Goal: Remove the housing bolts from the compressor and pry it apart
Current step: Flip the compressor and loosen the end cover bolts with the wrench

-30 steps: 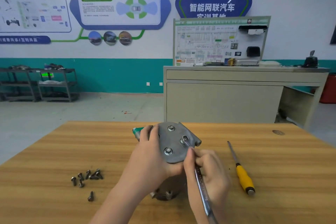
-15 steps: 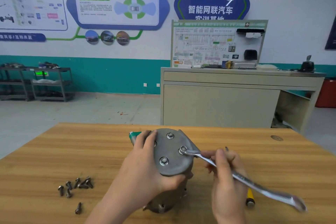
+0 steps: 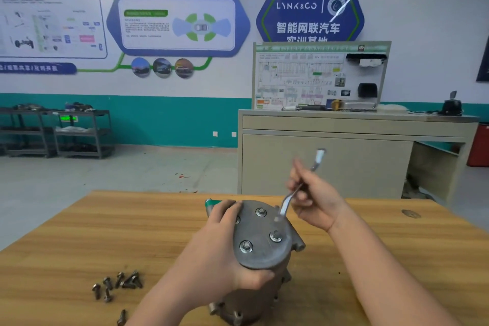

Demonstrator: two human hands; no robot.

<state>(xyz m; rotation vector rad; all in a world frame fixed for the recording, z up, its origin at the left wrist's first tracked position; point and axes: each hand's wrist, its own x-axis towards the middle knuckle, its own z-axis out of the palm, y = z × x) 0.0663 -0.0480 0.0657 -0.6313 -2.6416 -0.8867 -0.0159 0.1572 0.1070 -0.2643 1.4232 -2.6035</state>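
Head view — compressor point(image 3: 260, 251) stands on end on the wooden counter point(image 3: 66, 246), near the middle, round end plate tilted up toward the camera. Left hand point(image 3: 225, 243) grips the housing from the left, fingers point(image 3: 230, 206) curled over the plate's top edge, thumb under its lower rim. Three bolts point(image 3: 246, 246) visibly seated in the plate; a fourth spot is hidden by the left fingers. Right hand point(image 3: 315, 201) is raised just right of the plate, fingers clamped on the shank of a wrench point(image 3: 288, 200) — its lower end sits at the plate's upper right edge, its other end points up and away, blurred. Whether the wrench head is on a bolt — cannot tell. Green-capped fitting point(image 3: 211, 204) sticks out behind the left hand. Loose bolts point(image 3: 116, 284) lie in a small cluster on the counter to the left, well apart from the compressor, one more at the bottom edge.
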